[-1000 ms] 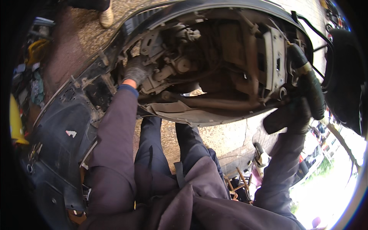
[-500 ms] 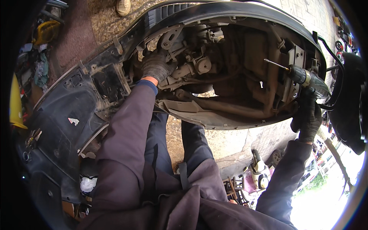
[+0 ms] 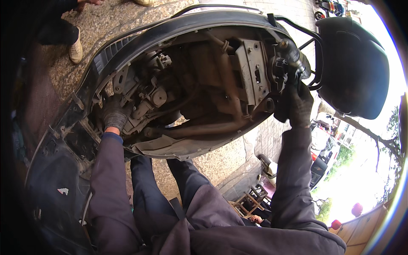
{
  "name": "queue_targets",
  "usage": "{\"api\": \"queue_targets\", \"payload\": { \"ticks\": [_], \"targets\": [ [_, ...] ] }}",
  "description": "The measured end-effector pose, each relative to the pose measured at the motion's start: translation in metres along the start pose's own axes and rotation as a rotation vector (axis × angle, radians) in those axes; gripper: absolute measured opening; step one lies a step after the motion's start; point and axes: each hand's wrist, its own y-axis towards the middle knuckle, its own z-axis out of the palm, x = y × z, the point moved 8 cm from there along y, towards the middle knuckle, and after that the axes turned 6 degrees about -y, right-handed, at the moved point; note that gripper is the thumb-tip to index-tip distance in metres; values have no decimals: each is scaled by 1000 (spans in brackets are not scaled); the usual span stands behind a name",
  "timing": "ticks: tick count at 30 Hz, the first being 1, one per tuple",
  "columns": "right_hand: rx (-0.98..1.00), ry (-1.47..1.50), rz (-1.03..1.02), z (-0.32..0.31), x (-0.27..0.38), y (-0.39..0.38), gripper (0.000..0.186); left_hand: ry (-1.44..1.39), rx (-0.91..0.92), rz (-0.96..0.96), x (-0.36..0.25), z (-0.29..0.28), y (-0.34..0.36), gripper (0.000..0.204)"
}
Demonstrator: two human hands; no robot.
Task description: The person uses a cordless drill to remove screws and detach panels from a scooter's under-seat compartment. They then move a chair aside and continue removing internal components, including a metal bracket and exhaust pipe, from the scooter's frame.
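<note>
I face an open scooter body (image 3: 199, 144) with grimy frame tubes and engine parts exposed. My left hand (image 3: 113, 111), in a grey knit glove, reaches among the metal parts at the body's left; its fingers are bent, and what they grip is hidden. At the right end, beside a bolted metal plate (image 3: 250, 70), my gloved right hand (image 3: 297, 102) is wrapped round the handle of a cordless drill (image 3: 291, 55). The drill points up toward the body's upper rim; its tip is hard to make out.
A black top box (image 3: 352, 68) and rack tube project at the right. A black plastic panel (image 3: 55, 195) is at lower left. Another person's shoe (image 3: 75, 46) and hand (image 3: 87, 3) show at upper left. Parked scooters (image 3: 267, 165) and wooden stools (image 3: 250, 199) are behind my legs.
The drill, which pointed left across the opening, has swung upward. My view has shifted, bringing more of the top box and the other person into it. My left hand stays among the parts.
</note>
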Motion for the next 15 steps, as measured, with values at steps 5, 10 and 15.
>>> {"api": "queue_targets", "payload": {
  "ticks": [5,10,15],
  "targets": [
    [-162,-627,-25,-29,-1,36,53,-45,30,150,-5,4,-1,53],
    [-458,-804,-497,2,77,-25,41,14,-48,60,10,3,2,62],
    [558,-238,-737,214,115,-126,49,-50,139,-73,20,18,8,59]
  ]
}}
